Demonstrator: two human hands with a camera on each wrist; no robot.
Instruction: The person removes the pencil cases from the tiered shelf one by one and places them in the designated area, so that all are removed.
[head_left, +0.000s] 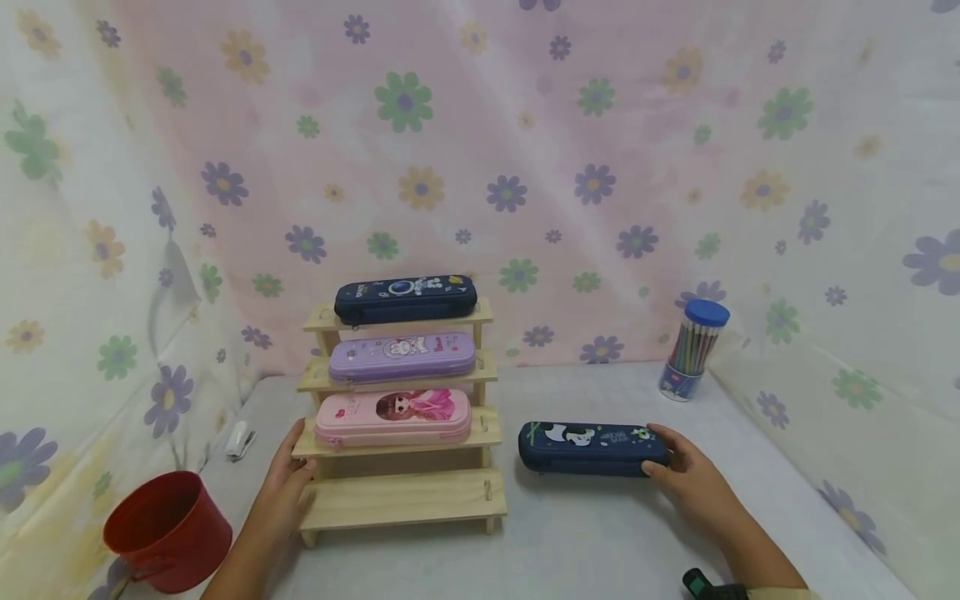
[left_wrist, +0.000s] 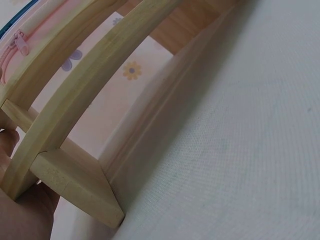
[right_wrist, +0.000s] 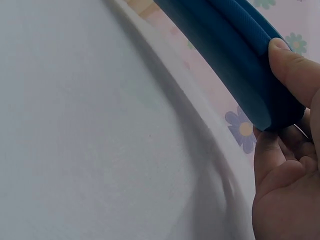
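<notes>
My right hand [head_left: 693, 475] grips the right end of a navy pencil case [head_left: 592, 448] with a panda picture. In the right wrist view the thumb [right_wrist: 295, 70] presses on the navy case [right_wrist: 225, 55] and fingers lie under its end, holding it off the white cloth. At the left side of a stepped wooden display rack [head_left: 405, 500], my left hand [head_left: 281, 483] grips the frame; the left wrist view shows it at the plank's end [left_wrist: 25, 165]. A pink pencil case [head_left: 393, 417], a purple one [head_left: 402, 357] and a navy astronaut one [head_left: 405, 299] lie on the upper steps.
A red bucket [head_left: 168, 533] stands at the front left, with a small white object [head_left: 240, 440] behind it. At the back right is a pencil tub [head_left: 693, 350] with a blue lid. Flowered cloth [head_left: 510, 125] surrounds the white-covered table [head_left: 585, 542].
</notes>
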